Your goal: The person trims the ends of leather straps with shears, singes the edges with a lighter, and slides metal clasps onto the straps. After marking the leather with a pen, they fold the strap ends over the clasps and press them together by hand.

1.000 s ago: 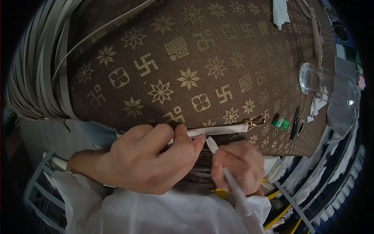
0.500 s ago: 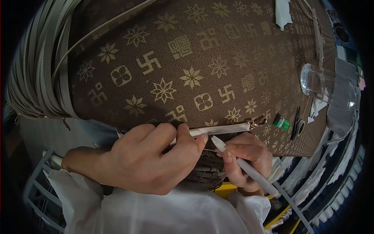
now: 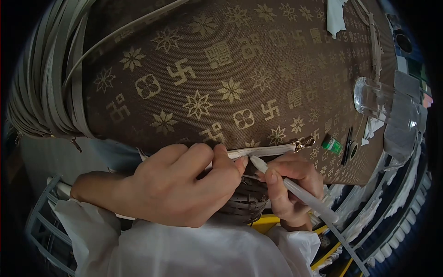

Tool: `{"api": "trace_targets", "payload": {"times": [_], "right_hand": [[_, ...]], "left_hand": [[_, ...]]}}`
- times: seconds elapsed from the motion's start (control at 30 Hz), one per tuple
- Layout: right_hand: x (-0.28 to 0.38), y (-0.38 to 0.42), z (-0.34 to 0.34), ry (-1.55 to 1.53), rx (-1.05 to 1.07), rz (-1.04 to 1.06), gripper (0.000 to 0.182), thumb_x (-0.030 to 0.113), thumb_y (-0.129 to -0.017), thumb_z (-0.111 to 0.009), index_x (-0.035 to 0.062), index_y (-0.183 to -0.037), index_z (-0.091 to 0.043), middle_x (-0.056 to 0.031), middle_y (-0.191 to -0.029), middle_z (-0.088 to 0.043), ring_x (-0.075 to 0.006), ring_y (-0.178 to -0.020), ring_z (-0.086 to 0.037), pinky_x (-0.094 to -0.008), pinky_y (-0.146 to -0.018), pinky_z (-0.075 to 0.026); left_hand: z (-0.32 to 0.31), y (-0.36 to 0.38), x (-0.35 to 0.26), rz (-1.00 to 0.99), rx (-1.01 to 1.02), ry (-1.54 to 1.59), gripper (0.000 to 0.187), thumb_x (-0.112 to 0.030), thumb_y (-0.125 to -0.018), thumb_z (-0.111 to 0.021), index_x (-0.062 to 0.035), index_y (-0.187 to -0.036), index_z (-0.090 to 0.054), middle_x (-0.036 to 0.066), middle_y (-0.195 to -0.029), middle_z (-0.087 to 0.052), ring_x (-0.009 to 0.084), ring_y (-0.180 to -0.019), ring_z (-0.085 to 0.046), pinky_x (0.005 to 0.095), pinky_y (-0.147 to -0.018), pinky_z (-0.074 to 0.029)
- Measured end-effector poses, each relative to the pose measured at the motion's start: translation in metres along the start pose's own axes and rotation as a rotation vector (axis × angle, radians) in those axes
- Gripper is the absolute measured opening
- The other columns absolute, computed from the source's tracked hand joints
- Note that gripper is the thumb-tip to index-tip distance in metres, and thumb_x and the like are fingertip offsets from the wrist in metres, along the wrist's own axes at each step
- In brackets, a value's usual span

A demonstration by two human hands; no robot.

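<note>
A narrow off-white strap point(image 3: 272, 150) lies along the near edge of the brown patterned cloth, a gold-coloured swivel clasp point(image 3: 304, 143) at its right end. My left hand point(image 3: 180, 191) is closed on the strap, thumb and bent fingers pinching it near the middle. Between the thumb and fingers of my right hand point(image 3: 297, 184) is a white pen-like applicator point(image 3: 314, 203) with a tapered tip. The tip is right at the strap's lower edge, beside my left thumb. My left fingers hide the strap's left part.
A thick bundle of grey-beige straps point(image 3: 46, 87) hangs at the left. On the cloth point(image 3: 272, 69) at right are a small green bottle point(image 3: 331, 144), a slim black tool point(image 3: 347, 145) and a clear plastic cup point(image 3: 373, 94). A dark woven basket point(image 3: 247, 198) shows below the edge.
The applicator's rear end has swung slightly right, its tip still by the strap. My left hand keeps its pinch, and the view has shifted a little.
</note>
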State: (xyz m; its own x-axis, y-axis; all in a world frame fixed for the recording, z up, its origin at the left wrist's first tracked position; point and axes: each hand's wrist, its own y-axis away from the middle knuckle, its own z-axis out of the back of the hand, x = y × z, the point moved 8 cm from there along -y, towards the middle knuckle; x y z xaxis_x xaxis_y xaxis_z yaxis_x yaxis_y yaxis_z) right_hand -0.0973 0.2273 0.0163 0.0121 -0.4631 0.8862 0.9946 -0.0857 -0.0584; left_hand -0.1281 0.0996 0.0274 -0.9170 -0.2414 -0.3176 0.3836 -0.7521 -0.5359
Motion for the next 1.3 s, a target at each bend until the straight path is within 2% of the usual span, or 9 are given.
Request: {"api": "trace_targets", "payload": {"times": [0.17, 0.57, 0.67, 0.77, 0.83, 0.93, 1.07, 1.23, 1.3], "right_hand": [[-0.007, 0.002, 0.007, -0.126, -0.033, -0.102, 0.014, -0.003, -0.069, -0.063, 0.0, -0.075, -0.051, -0.0115, -0.063, -0.059, -0.0183, -0.054, -0.058, -0.0258, -0.048, -0.046], [0.008, 0.0, 0.0, 0.083, -0.016, 0.045, 0.016, -0.001, -0.069, -0.064, 0.0011, -0.077, -0.05, -0.0111, -0.065, -0.059, -0.0172, -0.054, -0.057, -0.026, -0.047, -0.045], [0.008, 0.001, -0.007, 0.155, 0.12, 0.048, 0.016, -0.002, -0.069, -0.064, 0.0012, -0.077, -0.051, -0.0105, -0.065, -0.059, -0.0174, -0.054, -0.057, -0.0261, -0.047, -0.045], [-0.004, 0.007, 0.004, -0.066, -0.054, -0.037, 0.012, 0.008, -0.079, -0.057, -0.0005, -0.079, -0.048, -0.0106, -0.062, -0.059, -0.0128, -0.056, -0.053, -0.0245, -0.052, -0.044], [-0.004, 0.004, 0.001, -0.035, -0.002, -0.028, 0.012, 0.007, -0.079, -0.057, -0.0008, -0.079, -0.048, -0.0103, -0.062, -0.059, -0.0127, -0.056, -0.054, -0.0245, -0.052, -0.044], [-0.003, 0.001, 0.001, -0.062, -0.008, -0.032, 0.015, -0.003, -0.07, -0.062, 0.0009, -0.078, -0.05, -0.0109, -0.063, -0.059, -0.0173, -0.053, -0.057, -0.0258, -0.047, -0.045], [-0.006, 0.003, 0.0, -0.048, -0.034, -0.068, 0.015, -0.003, -0.069, -0.063, 0.0008, -0.077, -0.051, -0.0108, -0.063, -0.059, -0.0174, -0.052, -0.057, -0.0258, -0.046, -0.045], [0.013, -0.001, -0.005, 0.098, -0.04, 0.114, 0.013, -0.004, -0.07, -0.062, -0.0004, -0.077, -0.051, -0.0105, -0.063, -0.058, -0.0162, -0.05, -0.055, -0.0244, -0.045, -0.044], [0.005, 0.001, 0.003, 0.018, -0.037, 0.018, 0.013, -0.004, -0.07, -0.061, -0.0008, -0.078, -0.051, -0.0111, -0.063, -0.058, -0.0159, -0.051, -0.055, -0.0245, -0.045, -0.043]], "left_hand": [[0.0, 0.0, 0.0, 0.015, -0.009, 0.003, 0.01, -0.008, -0.071, -0.062, 0.001, -0.068, -0.059, 0.003, -0.067, -0.047, 0.0088, -0.05, -0.039, 0.0197, -0.039, -0.026], [0.0, 0.001, 0.0, 0.004, -0.01, -0.016, 0.009, -0.008, -0.07, -0.062, 0.0002, -0.068, -0.06, 0.003, -0.067, -0.047, 0.0094, -0.051, -0.039, 0.0197, -0.039, -0.025], [0.0, 0.002, 0.0, -0.014, -0.003, -0.008, 0.008, -0.008, -0.07, -0.062, 0.0, -0.069, -0.06, 0.003, -0.067, -0.047, 0.0095, -0.051, -0.039, 0.0196, -0.039, -0.025], [-0.004, 0.002, -0.004, -0.065, 0.076, -0.015, 0.015, -0.006, -0.072, -0.063, -0.0046, -0.088, -0.065, 0.009, -0.072, -0.05, 0.0093, -0.044, -0.037, 0.0186, -0.035, -0.029], [0.0, 0.001, 0.0, 0.004, -0.003, -0.012, 0.006, -0.007, -0.069, -0.062, -0.0004, -0.069, -0.061, 0.004, -0.067, -0.047, 0.0094, -0.05, -0.039, 0.0195, -0.039, -0.025], [0.0, 0.001, 0.0, -0.013, -0.009, -0.023, 0.007, -0.007, -0.069, -0.062, -0.0005, -0.068, -0.06, 0.004, -0.067, -0.048, 0.0095, -0.05, -0.039, 0.0195, -0.039, -0.025], [-0.001, 0.001, 0.0, -0.012, -0.003, -0.023, 0.007, -0.007, -0.068, -0.063, -0.0007, -0.067, -0.059, 0.004, -0.067, -0.048, 0.0096, -0.049, -0.039, 0.0195, -0.039, -0.025], [0.0, -0.001, 0.001, 0.015, -0.012, 0.009, 0.007, -0.006, -0.067, -0.064, -0.0004, -0.067, -0.06, 0.004, -0.066, -0.046, 0.0099, -0.048, -0.039, 0.0193, -0.037, -0.024], [0.001, -0.001, 0.0, 0.008, -0.016, 0.008, 0.007, -0.006, -0.066, -0.064, -0.0002, -0.067, -0.06, 0.004, -0.066, -0.046, 0.01, -0.048, -0.039, 0.0192, -0.037, -0.024]]}}
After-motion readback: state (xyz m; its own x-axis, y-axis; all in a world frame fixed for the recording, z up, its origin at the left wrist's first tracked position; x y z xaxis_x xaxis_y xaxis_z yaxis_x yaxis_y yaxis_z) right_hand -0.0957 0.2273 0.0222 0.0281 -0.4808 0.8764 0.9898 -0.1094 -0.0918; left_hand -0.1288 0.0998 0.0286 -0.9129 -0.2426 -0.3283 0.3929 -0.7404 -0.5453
